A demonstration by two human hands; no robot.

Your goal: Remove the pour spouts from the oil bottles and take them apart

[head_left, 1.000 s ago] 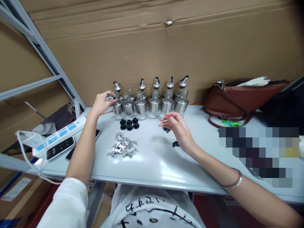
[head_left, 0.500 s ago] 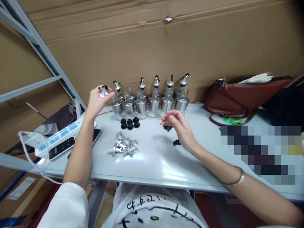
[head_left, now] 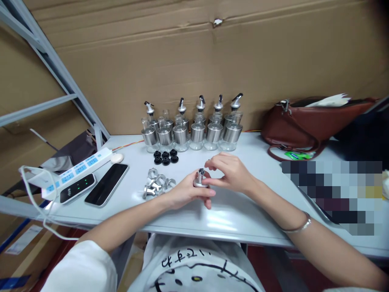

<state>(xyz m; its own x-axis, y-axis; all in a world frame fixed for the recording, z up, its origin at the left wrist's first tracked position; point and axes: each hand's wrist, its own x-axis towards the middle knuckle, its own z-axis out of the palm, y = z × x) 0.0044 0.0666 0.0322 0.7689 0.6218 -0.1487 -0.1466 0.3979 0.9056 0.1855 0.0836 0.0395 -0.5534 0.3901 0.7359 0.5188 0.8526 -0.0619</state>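
Observation:
My left hand [head_left: 188, 188] is closed around a silver pourer spout [head_left: 200, 180] with black at its top, held upright just above the table. My right hand [head_left: 231, 172] is beside it, fingers bent; its thumb reaches the spout, and a small dark bit shows at the fingertips, too small to name. To the left of my hands lies a pile of silver spout parts [head_left: 156, 184], partly covered by my left arm. Behind it sit several black ribbed stoppers [head_left: 165, 157]. Open-necked glass bottles with steel sleeves [head_left: 197, 132] stand in the front row.
Behind them, most bottles carry spouts [head_left: 201, 103] with black flaps. At left are a phone [head_left: 107, 184], a power strip [head_left: 80, 167], a black device with green lights [head_left: 77, 187] and a white cable. A brown leather bag [head_left: 316, 121] sits at right. Cardboard [head_left: 194, 61] backs the table.
My left hand has come from beside the bottles at the left to the table's middle, bringing the spout. My right hand has moved slightly lower, and its fingers now meet the spout.

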